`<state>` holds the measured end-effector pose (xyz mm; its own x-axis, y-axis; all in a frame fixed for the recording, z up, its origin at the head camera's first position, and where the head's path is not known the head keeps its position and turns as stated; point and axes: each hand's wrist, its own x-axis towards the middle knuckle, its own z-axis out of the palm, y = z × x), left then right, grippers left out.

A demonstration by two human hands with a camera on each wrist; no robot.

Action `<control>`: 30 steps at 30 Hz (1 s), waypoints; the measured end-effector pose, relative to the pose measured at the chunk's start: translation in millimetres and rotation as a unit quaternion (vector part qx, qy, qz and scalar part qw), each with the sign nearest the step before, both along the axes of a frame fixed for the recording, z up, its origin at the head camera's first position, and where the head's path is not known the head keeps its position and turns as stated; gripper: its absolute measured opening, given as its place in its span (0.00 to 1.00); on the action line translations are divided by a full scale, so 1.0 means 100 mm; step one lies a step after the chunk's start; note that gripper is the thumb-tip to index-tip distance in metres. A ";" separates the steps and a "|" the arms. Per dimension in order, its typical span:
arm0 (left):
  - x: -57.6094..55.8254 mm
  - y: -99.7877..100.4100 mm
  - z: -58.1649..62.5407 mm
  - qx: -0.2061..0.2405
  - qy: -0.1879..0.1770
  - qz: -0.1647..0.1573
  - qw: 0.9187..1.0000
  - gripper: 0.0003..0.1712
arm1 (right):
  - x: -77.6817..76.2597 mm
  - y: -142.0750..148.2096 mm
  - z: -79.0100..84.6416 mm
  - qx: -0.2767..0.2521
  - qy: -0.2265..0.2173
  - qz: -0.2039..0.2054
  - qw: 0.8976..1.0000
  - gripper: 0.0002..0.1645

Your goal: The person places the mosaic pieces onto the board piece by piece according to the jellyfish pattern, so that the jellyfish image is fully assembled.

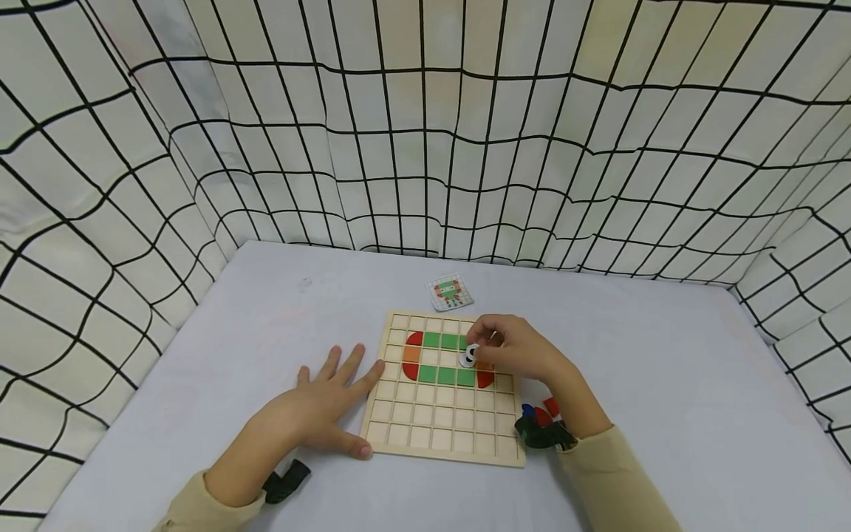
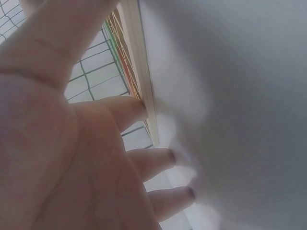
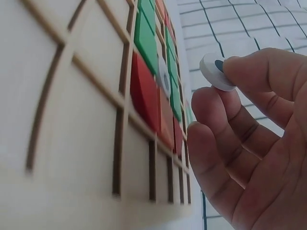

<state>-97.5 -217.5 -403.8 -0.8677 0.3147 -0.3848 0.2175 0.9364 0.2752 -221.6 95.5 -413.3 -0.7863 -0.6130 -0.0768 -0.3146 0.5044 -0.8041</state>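
Observation:
My right hand point(image 1: 515, 349) pinches a white round disc with a dark spot point(image 3: 210, 67) between thumb and fingers, over the right part of a wooden grid board point(image 1: 422, 417). A second white disc point(image 3: 162, 79) lies on the board just below it. Around them, green square tiles point(image 1: 447, 376), orange tiles point(image 1: 411, 355) and red rounded corner tiles point(image 1: 410, 372) form a band; my right hand covers its upper right corner in the head view. With fingers spread, my left hand point(image 1: 312, 417) rests at the board's left edge, its thumb and forefinger right at the rim.
A small printed card point(image 1: 450, 293) with a coloured grid pattern lies behind the board. Loose red point(image 1: 551, 406) and blue point(image 1: 528, 409) pieces lie right of the board, partly hidden by the right wrist's dark strap point(image 1: 541, 434). Black netting point(image 1: 425, 133) over white cloth encloses the table.

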 end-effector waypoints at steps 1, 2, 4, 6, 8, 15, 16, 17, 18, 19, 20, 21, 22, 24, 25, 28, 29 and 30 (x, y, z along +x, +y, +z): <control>0.00 0.00 0.00 0.001 0.000 0.000 1.000 0.70 | 0.00 -0.03 0.01 0.003 0.002 0.004 1.000 0.08; 0.00 0.01 0.00 0.000 0.000 0.000 1.000 0.70 | 0.00 -0.05 0.02 0.005 0.004 0.008 1.000 0.08; 0.00 0.01 0.00 0.002 0.001 0.000 1.000 0.70 | 0.01 -0.10 0.04 0.013 0.009 0.017 1.000 0.08; 0.00 0.01 0.00 0.001 0.002 0.000 1.000 0.71 | 0.01 -0.15 0.06 0.021 0.011 0.027 0.999 0.08; 0.01 0.01 -0.01 0.001 0.004 -0.001 1.000 0.71 | 0.01 -0.21 0.08 0.028 0.010 0.032 0.999 0.07; 0.00 0.01 -0.01 0.000 0.003 0.000 1.000 0.70 | -0.01 -0.42 0.10 0.050 0.019 0.059 0.997 0.07; 0.00 0.00 -0.01 0.000 0.004 -0.001 1.000 0.70 | -0.01 -0.45 0.09 0.054 0.023 0.062 0.996 0.06; 0.00 0.00 -0.01 0.000 0.005 -0.001 1.000 0.70 | -0.02 -0.49 0.09 0.057 0.027 0.064 0.996 0.06; 0.00 0.00 -0.01 -0.001 0.006 -0.002 1.000 0.70 | -0.02 -0.51 0.09 0.061 0.030 0.068 0.995 0.06; 0.00 0.00 -0.01 -0.001 0.006 -0.003 1.000 0.70 | -0.02 -0.54 0.09 0.065 0.031 0.070 0.995 0.06; 0.00 0.00 -0.01 -0.001 0.007 -0.004 1.000 0.70 | -0.02 -0.57 0.09 0.069 0.031 0.073 0.994 0.06; -0.01 0.00 -0.01 -0.001 0.008 -0.004 1.000 0.70 | -0.02 -0.59 0.09 0.072 0.030 0.077 0.994 0.06; -0.01 -0.01 -0.01 0.000 0.008 -0.005 1.000 0.69 | -0.02 -0.61 0.09 0.076 0.028 0.079 0.994 0.06; -0.01 -0.01 -0.01 0.000 0.008 -0.006 1.000 0.69 | -0.02 -0.63 0.09 0.083 0.027 0.083 0.993 0.06; -0.01 -0.01 -0.01 0.000 0.008 -0.006 1.000 0.69 | -0.02 -0.65 0.09 0.087 0.029 0.084 0.992 0.06; -0.01 -0.01 -0.01 -0.002 0.006 -0.006 1.000 0.70 | -0.03 -0.67 0.08 0.100 0.036 0.085 0.991 0.06; -0.01 -0.01 -0.01 -0.002 0.006 -0.006 1.000 0.70 | -0.02 -0.68 0.08 0.104 0.040 0.085 0.990 0.06; -0.01 -0.01 -0.01 -0.003 0.005 -0.006 1.000 0.70 | -0.02 -0.68 0.08 0.109 0.043 0.085 0.989 0.06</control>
